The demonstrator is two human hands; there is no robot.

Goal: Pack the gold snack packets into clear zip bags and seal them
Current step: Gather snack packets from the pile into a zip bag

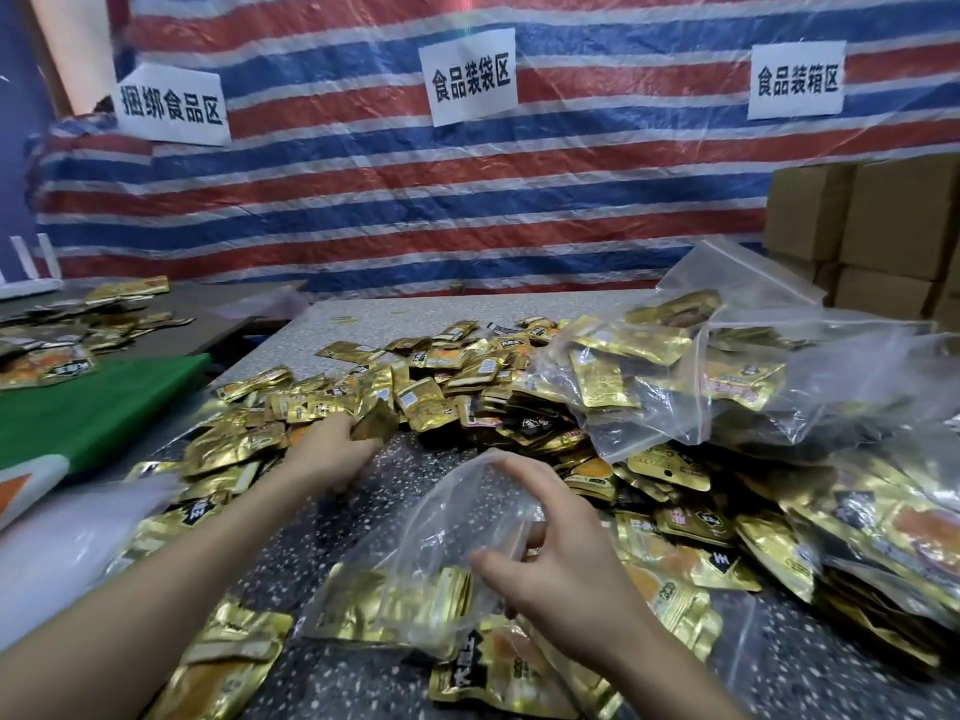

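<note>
A heap of loose gold snack packets (447, 376) covers the middle of the speckled table (395, 678). My left hand (332, 449) reaches to the heap's near edge, fingers closed on a gold packet (375, 424). My right hand (550, 553) holds a clear zip bag (415, 579) by its mouth, thumb and fingers spreading it; a few gold packets lie inside at its bottom. Filled clear bags (727, 376) of packets are piled to the right.
A green sheet (93, 407) lies at the left, with more packets on a dark table (218, 324) behind it. Cardboard boxes (872, 226) are stacked at the back right. A striped tarp (415, 200) with paper signs hangs behind. Empty clear bags (67, 543) lie near left.
</note>
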